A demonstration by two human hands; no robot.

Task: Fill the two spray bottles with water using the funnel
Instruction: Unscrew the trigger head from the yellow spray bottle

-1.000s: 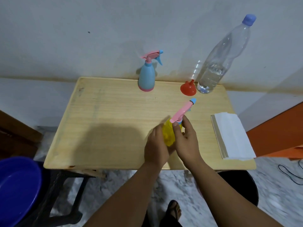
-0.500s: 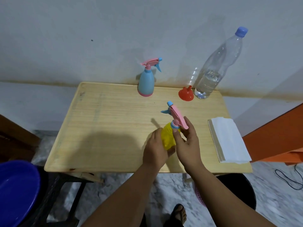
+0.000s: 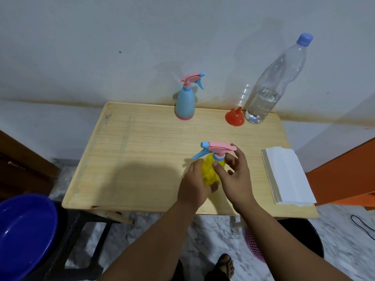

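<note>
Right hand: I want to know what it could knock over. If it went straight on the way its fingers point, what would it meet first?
The right hand points up-left at the yellow spray bottle; its fingers are already at the collar under the pink spray head. Depth is unclear, but that head likely comes first.

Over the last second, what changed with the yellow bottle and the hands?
The pink trigger head on the yellow spray bottle turned: its blue nozzle swung from far-right to left. The right hand twists at the collar; the left hand still grips the body. The blue spray bottle, red funnel and clear water bottle are unmoved.
</note>
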